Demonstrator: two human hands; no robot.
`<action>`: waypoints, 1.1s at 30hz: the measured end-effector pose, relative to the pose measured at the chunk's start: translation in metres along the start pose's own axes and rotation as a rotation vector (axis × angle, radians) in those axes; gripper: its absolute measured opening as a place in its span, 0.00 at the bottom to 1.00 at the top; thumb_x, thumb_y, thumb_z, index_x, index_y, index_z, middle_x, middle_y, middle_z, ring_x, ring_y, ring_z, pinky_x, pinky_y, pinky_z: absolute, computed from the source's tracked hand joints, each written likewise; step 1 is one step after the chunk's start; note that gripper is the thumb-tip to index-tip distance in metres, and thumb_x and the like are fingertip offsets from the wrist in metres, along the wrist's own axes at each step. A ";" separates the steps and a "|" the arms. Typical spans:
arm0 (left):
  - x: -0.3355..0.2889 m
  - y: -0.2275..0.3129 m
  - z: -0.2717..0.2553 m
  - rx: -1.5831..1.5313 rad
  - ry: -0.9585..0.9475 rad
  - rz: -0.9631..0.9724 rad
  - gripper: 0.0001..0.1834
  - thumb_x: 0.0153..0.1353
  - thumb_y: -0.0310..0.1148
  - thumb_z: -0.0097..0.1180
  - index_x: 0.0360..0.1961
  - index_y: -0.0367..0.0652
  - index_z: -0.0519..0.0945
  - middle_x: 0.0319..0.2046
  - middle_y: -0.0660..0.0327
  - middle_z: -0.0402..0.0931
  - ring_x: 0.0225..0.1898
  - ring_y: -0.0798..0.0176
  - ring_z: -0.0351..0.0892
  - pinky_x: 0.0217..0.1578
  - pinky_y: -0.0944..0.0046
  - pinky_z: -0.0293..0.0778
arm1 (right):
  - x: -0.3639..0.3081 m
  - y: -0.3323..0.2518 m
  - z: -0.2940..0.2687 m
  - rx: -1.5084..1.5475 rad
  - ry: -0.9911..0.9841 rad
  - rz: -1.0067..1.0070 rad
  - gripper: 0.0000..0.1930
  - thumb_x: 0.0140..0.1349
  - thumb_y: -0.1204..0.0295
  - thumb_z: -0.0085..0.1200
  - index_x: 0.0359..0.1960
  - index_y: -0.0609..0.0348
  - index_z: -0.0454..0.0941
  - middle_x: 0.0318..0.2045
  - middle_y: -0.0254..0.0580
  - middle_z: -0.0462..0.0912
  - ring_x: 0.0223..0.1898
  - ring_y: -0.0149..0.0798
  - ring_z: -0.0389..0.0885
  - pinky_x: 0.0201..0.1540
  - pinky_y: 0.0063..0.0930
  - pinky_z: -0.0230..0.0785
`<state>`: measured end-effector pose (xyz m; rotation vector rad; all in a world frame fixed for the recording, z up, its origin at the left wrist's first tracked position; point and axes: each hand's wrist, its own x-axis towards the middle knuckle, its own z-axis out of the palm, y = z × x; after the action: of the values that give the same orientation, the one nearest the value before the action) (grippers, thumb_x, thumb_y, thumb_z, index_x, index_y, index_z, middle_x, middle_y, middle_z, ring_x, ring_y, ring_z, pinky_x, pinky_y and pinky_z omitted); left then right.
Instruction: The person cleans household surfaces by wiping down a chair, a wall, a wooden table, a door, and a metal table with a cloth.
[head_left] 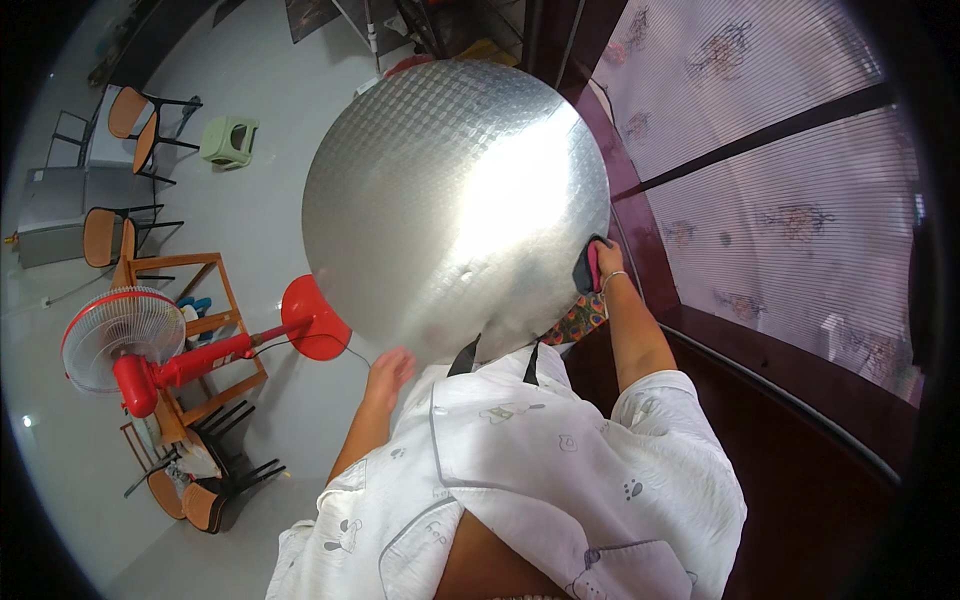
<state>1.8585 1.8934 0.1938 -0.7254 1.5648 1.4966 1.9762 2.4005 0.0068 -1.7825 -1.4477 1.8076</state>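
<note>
On the round embossed steel table, right-hand fingers grip a dark cloth.

Grey floor, chairs, red fan

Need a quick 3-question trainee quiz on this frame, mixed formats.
1. True or false: the right hand presses a dark cloth against the edge of the round metal tabletop.
2. The left hand is: A) holding the cloth, B) empty near the tabletop's near edge, C) gripping the red fan.
3. What colour is the plastic stool on the floor?

Key: 1 true; 2 B; 3 green.
</note>
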 end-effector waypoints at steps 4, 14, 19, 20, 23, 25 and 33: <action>0.001 0.009 -0.002 0.173 -0.040 -0.019 0.19 0.67 0.35 0.54 0.56 0.39 0.73 0.47 0.59 0.77 0.49 0.61 0.77 0.48 0.61 0.74 | 0.007 0.001 -0.009 -0.017 0.086 0.033 0.20 0.62 0.70 0.56 0.55 0.61 0.71 0.44 0.45 0.80 0.41 0.40 0.79 0.43 0.37 0.75; 0.034 0.059 -0.004 0.314 -0.082 0.029 0.16 0.69 0.36 0.52 0.54 0.41 0.74 0.45 0.62 0.77 0.49 0.63 0.78 0.47 0.62 0.75 | -0.050 -0.049 0.024 -0.419 0.153 -0.543 0.32 0.54 0.78 0.52 0.65 0.63 0.65 0.60 0.58 0.72 0.63 0.53 0.69 0.66 0.36 0.59; 0.068 0.086 -0.010 0.347 -0.175 0.006 0.17 0.68 0.36 0.53 0.55 0.40 0.74 0.45 0.62 0.77 0.48 0.63 0.78 0.47 0.63 0.75 | -0.127 -0.081 0.110 -0.671 -0.302 -0.924 0.40 0.43 0.85 0.55 0.65 0.54 0.66 0.63 0.53 0.69 0.65 0.52 0.66 0.69 0.36 0.57; 0.076 0.091 -0.017 0.366 -0.186 -0.005 0.18 0.68 0.36 0.53 0.55 0.40 0.73 0.45 0.62 0.77 0.47 0.64 0.79 0.46 0.64 0.75 | -0.155 -0.095 0.131 -0.778 -0.495 -1.027 0.42 0.43 0.83 0.59 0.66 0.51 0.65 0.65 0.49 0.68 0.67 0.50 0.64 0.69 0.37 0.57; 0.104 0.116 -0.029 0.461 -0.261 0.043 0.18 0.67 0.34 0.53 0.56 0.39 0.73 0.43 0.62 0.77 0.44 0.66 0.79 0.43 0.66 0.75 | -0.239 -0.110 0.183 -1.285 -0.592 -1.162 0.42 0.48 0.81 0.59 0.68 0.40 0.63 0.68 0.46 0.63 0.69 0.50 0.61 0.69 0.39 0.58; 0.130 0.137 -0.038 0.500 -0.309 0.099 0.18 0.67 0.34 0.53 0.55 0.39 0.74 0.43 0.62 0.78 0.43 0.66 0.79 0.42 0.67 0.75 | -0.257 -0.093 0.198 -1.075 -0.793 -0.971 0.38 0.51 0.80 0.57 0.68 0.43 0.63 0.67 0.48 0.65 0.68 0.51 0.62 0.69 0.39 0.58; 0.225 0.195 -0.094 0.834 -0.363 0.401 0.15 0.67 0.32 0.52 0.52 0.39 0.76 0.39 0.62 0.79 0.38 0.67 0.80 0.40 0.67 0.75 | -0.317 -0.050 0.220 -1.027 -0.599 -0.553 0.28 0.60 0.72 0.53 0.64 0.57 0.65 0.62 0.52 0.70 0.64 0.53 0.67 0.66 0.41 0.60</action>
<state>1.5654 1.8553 0.0929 0.3327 1.8809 0.9901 1.8420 2.0889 0.1976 -0.8380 -3.1040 1.4007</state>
